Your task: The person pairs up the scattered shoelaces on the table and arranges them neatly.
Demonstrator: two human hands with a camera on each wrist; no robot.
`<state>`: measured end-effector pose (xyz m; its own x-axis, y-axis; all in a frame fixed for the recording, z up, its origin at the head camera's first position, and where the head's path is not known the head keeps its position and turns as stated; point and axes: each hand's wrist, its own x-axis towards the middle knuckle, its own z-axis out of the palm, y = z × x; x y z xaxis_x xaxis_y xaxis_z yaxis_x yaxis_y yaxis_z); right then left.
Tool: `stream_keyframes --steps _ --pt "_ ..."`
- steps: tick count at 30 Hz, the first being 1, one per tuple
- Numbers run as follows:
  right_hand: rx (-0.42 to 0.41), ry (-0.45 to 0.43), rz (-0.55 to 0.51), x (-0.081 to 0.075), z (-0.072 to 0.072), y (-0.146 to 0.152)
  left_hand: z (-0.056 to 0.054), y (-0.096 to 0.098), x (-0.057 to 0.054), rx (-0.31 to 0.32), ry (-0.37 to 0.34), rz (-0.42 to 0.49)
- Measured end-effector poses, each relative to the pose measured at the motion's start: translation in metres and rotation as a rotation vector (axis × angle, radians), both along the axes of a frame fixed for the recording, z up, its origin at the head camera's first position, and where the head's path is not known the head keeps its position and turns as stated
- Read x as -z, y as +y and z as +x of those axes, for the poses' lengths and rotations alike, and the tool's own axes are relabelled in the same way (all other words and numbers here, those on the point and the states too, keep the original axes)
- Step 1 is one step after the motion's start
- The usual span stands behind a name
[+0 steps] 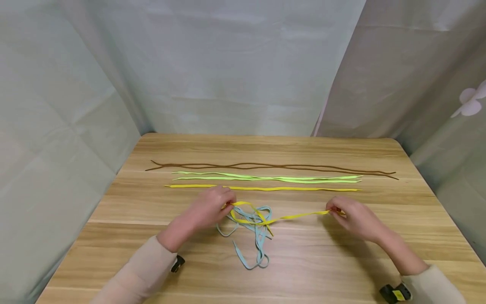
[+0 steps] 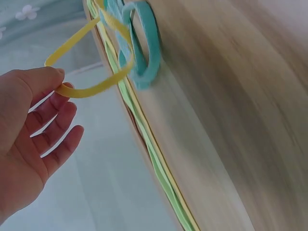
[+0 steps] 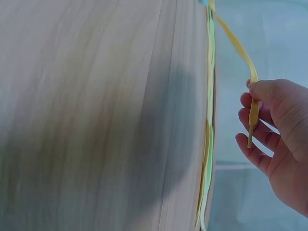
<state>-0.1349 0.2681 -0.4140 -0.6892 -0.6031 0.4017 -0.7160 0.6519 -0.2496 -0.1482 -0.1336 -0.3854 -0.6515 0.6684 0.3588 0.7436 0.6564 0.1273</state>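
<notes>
A yellow shoelace [image 1: 296,216] stretches between my two hands. My left hand [image 1: 212,205] pinches it between thumb and finger where it bends into a loop, seen closely in the left wrist view as a yellow band [image 2: 96,89]. Close to its other end, my right hand [image 1: 353,215] pinches the lace; the tip [image 3: 250,137] hangs past the fingers in the right wrist view. Under the yellow loop lies a tangled light blue shoelace [image 1: 260,240] on the table, with one end curling toward the front.
Behind the hands, a second yellow shoelace [image 1: 265,188] lies straight across the wooden table [image 1: 303,270]. Farther back are green shoelaces [image 1: 296,180] and thin brown laces [image 1: 258,164], laid side by side. Pale cloth [image 1: 228,63] hangs around the table's back and sides.
</notes>
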Motion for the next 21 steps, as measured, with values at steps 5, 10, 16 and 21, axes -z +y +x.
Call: stream_keyframes --steps 5,10,16,21 --pt "0.04 -0.002 0.008 0.004 -0.003 0.013 -0.002 -0.013 -0.004 -0.039 -0.027 0.011" --pt "0.068 -0.016 0.018 0.01 -0.006 0.021 -0.004 -0.024 -0.003 -0.095 -0.069 0.012" --pt "0.076 -0.001 0.019 0.014 -0.008 0.03 -0.005 -0.039 0.005 -0.198 -0.141 0.017" --pt "0.07 0.032 0.004 0.016 -0.01 0.035 -0.006 -0.052 0.011 -0.271 -0.196 0.039"
